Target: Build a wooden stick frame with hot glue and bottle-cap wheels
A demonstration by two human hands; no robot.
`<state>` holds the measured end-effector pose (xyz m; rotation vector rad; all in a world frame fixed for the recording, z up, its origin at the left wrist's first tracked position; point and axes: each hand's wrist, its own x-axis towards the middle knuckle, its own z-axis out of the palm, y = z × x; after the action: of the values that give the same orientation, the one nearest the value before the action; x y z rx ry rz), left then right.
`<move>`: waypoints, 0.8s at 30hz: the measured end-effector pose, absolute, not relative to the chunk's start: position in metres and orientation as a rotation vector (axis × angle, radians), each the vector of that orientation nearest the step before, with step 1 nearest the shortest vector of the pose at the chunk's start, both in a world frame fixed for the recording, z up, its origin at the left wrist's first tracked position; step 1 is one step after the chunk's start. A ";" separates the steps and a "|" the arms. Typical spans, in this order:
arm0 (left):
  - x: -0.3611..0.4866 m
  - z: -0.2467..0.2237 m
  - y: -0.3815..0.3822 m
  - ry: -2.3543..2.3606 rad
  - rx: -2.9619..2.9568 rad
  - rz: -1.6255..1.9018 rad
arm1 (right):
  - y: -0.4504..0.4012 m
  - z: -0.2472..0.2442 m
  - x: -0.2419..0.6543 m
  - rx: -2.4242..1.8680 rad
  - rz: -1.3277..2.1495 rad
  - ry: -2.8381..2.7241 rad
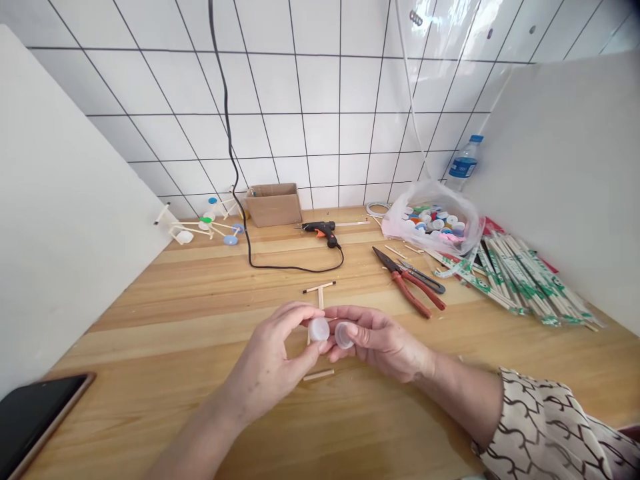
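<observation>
Left hand (pixel 267 357) pinching a white plastic cap (pixel 319 329), right hand (pixel 380 340) another cap (pixel 344 335), water bottle label (pixel 463 167) too small to read

White tiled wall (pixel 305 87), wooden counter (pixel 150 333)

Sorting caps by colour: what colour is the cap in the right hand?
Translucent white cap, shown best in the head view.
</observation>
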<state>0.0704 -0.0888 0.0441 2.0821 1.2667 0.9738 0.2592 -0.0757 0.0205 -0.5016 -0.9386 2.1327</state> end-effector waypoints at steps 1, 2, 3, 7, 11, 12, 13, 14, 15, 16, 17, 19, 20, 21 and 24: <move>0.069 0.046 -0.089 1.256 2.043 0.975 | -0.075 0.022 0.260 -0.484 2.150 -0.931; 0.067 0.048 -0.090 1.233 1.985 0.994 | -0.075 0.024 0.260 -0.469 2.158 -0.921; 0.067 0.048 -0.092 1.203 1.909 1.030 | -0.075 0.025 0.260 -0.454 2.159 -0.910; 0.076 0.045 -0.101 1.036 1.635 1.223 | -0.078 0.028 0.261 -0.419 2.142 -0.850; 0.089 0.035 -0.108 0.950 1.616 1.300 | -0.083 0.025 0.260 -0.453 2.166 -0.800; 0.091 0.032 -0.108 0.938 1.638 1.314 | -0.085 0.024 0.260 -0.456 2.176 -0.790; 0.093 0.030 -0.108 0.927 1.663 1.324 | -0.085 0.023 0.259 -0.455 2.184 -0.778; 0.094 0.028 -0.107 0.921 1.694 1.330 | -0.086 0.023 0.259 -0.449 2.188 -0.767; 0.094 0.026 -0.106 0.919 1.733 1.328 | -0.086 0.022 0.259 -0.441 2.189 -0.756; 0.094 0.025 -0.106 0.922 1.777 1.325 | -0.087 0.022 0.258 -0.437 2.191 -0.745; 0.093 0.024 -0.105 0.931 1.831 1.322 | -0.086 0.022 0.258 -0.436 2.191 -0.736; 0.091 0.023 -0.105 0.963 1.965 1.308 | -0.086 0.021 0.257 -0.440 2.190 -0.729; 0.090 0.023 -0.105 0.983 2.037 1.296 | -0.086 0.021 0.257 -0.442 2.186 -0.735; 0.089 0.024 -0.105 1.002 2.102 1.273 | -0.086 0.021 0.256 -0.445 2.182 -0.746; 0.085 0.029 -0.105 1.054 2.215 1.178 | -0.086 0.020 0.255 -0.477 2.164 -0.784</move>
<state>0.0852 -0.1049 0.0292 2.2148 1.0543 1.1775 0.2550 -0.0860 0.0205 -0.4766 -0.7844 2.1643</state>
